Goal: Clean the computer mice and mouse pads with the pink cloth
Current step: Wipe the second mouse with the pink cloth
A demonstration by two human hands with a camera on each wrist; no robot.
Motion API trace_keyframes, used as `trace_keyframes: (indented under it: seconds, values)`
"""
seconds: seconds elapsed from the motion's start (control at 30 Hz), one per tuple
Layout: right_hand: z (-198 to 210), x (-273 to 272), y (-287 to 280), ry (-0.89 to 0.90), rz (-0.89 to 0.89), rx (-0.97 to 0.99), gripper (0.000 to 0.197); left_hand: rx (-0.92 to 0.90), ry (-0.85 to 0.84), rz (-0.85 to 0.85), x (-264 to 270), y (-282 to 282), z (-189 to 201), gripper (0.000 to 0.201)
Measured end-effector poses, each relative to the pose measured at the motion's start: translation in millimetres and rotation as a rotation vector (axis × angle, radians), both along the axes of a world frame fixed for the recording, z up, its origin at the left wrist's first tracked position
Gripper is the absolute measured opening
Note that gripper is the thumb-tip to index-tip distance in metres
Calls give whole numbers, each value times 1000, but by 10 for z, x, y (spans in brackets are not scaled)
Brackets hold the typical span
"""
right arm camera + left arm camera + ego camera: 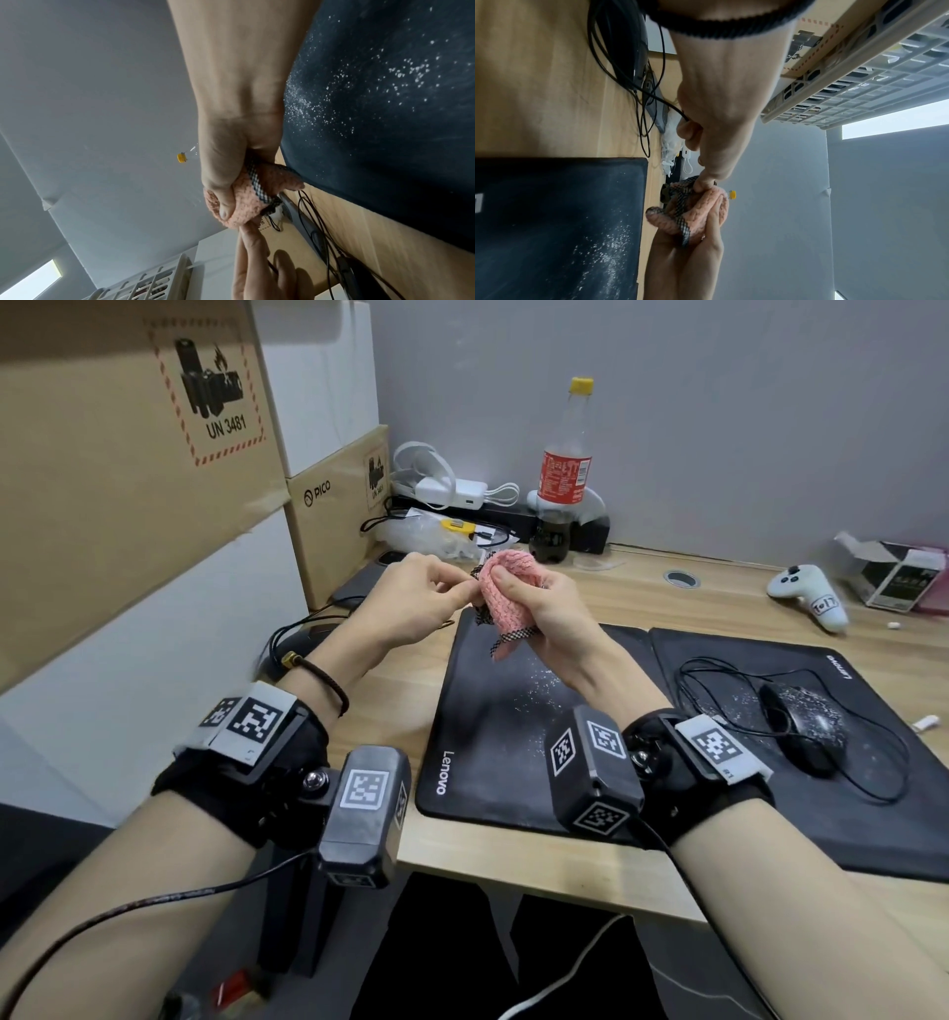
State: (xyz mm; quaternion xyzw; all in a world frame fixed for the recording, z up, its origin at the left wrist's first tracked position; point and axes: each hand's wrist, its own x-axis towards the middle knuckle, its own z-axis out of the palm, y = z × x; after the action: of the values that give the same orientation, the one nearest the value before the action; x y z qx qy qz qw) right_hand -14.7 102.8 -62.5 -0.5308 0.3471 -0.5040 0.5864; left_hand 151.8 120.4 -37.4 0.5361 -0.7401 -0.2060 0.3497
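While both the right hand (544,613) and left hand (405,603) pinch the bunched pink cloth (506,593) above the dusty mouse pad (493,721), a loose fold could smear crumbs

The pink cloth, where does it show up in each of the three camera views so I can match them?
Head: pink cloth upper centre, held in both hands above the left mouse pad.
Left wrist: lower centre, beside the pad's corner.
Right wrist: centre, under the thumb.
Shared landmark: the bottle's yellow cap, also seen at and.
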Motion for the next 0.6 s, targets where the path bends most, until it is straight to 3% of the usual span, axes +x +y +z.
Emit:
trace_keyframes:
  seconds: [0.2, 0.47, 0.6]
  values:
    - [-16, -94, -17, 82, 5, -30, 30, 21, -62, 8, 101, -42, 4, 18]
    - [-115, -55, -10, -55, -79, 128, 23, 11, -58, 31, 79, -38, 7, 18]
    - [-117, -59, -22, -28, -79, 86, 17, 5, -42, 78, 71, -23, -37, 18]
